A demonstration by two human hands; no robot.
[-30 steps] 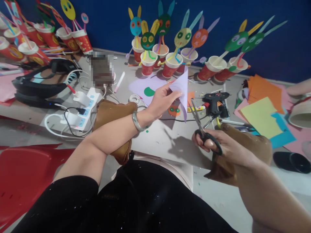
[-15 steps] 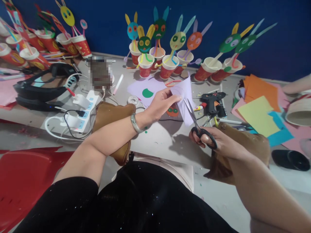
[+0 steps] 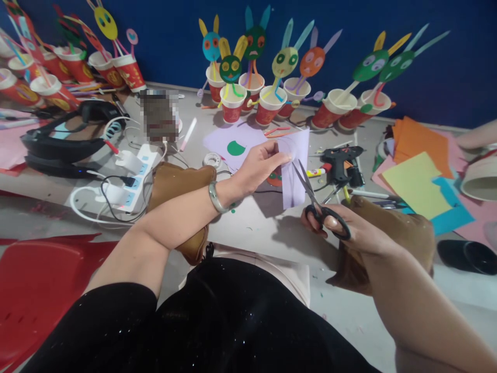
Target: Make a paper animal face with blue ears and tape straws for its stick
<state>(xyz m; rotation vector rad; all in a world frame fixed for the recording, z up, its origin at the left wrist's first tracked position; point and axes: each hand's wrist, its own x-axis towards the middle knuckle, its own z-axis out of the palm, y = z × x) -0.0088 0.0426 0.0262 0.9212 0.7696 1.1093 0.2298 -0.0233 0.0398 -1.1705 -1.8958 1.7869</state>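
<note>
Between thumb and fingers, my left hand (image 3: 261,167) pinches a sheet of light purple paper (image 3: 295,184) held up off the table. Curved lines show on the paper near my thumb. My right hand (image 3: 337,224) grips black-handled scissors (image 3: 309,187), their blades slightly parted and pointing up at the paper's edge by my left fingertips. Partly hidden behind the purple sheet lies an orange paper face with green eyes (image 3: 275,179). On the table, another purple sheet (image 3: 217,139) lies under a green paper disc (image 3: 236,148) with a bite-shaped notch.
Red paper cups (image 3: 267,110) with paper rabbit figures line the back. A black glue gun (image 3: 340,158) and coloured sheets (image 3: 417,181) lie to the right. A power strip (image 3: 136,186) with cables and a black headset (image 3: 50,147) sit left. Another person's arm (image 3: 479,137) shows far right.
The purple sheet has swung, its lower part now hanging straighter and folded below my left hand. The scissors have shifted slightly, still near the paper's edge. My left hand has barely moved.
</note>
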